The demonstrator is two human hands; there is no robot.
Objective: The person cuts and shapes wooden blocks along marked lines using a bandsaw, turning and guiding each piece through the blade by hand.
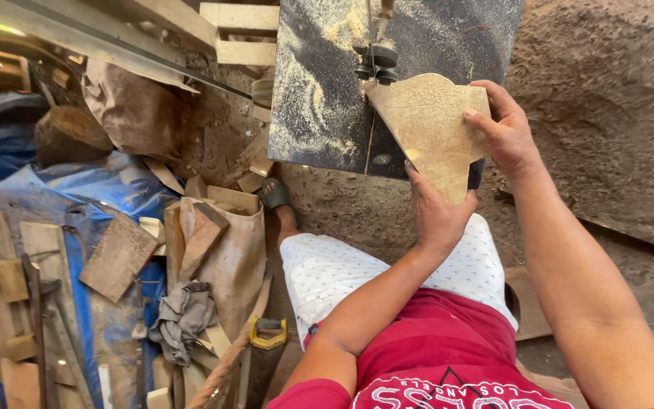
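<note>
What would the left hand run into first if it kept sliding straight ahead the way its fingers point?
The left hand points up the wooden piece toward the bandsaw blade. Straight on, it would likely meet the blade and its guide rollers first, though depth is hard to judge.

Red short-sleeved shirt (pixel 448 356) with white lettering, white patterned shorts (pixel 342 269), dark sandal (pixel 275 195), bare forearms.

Pale tan wooden piece (pixel 429 129) on a dark, sawdust-speckled saw table (pixel 319 91) — red shirt (pixel 440 348), white dotted shorts (pixel 334 273), blue tarp (pixel 107 185).
</note>
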